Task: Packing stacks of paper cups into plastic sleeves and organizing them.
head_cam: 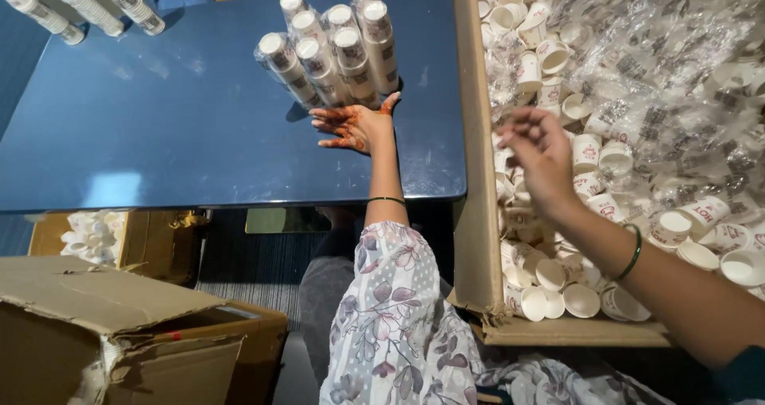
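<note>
My left hand (353, 125) lies flat and open on the dark blue table (183, 134), its fingertips against the near end of a pile of plastic-wrapped stacks of white paper cups (335, 50). My right hand (538, 156) hovers, blurred, over the big cardboard box (478, 238) on the right, fingers loosely apart with nothing seen in them. The box is full of loose white paper cups (558, 289) and crumpled clear plastic wrappers (669, 62).
More wrapped cup stacks (80, 7) lie at the table's far left corner. Below the table's near edge sit a closed brown carton (119, 333) and another open carton holding white cups (92, 236).
</note>
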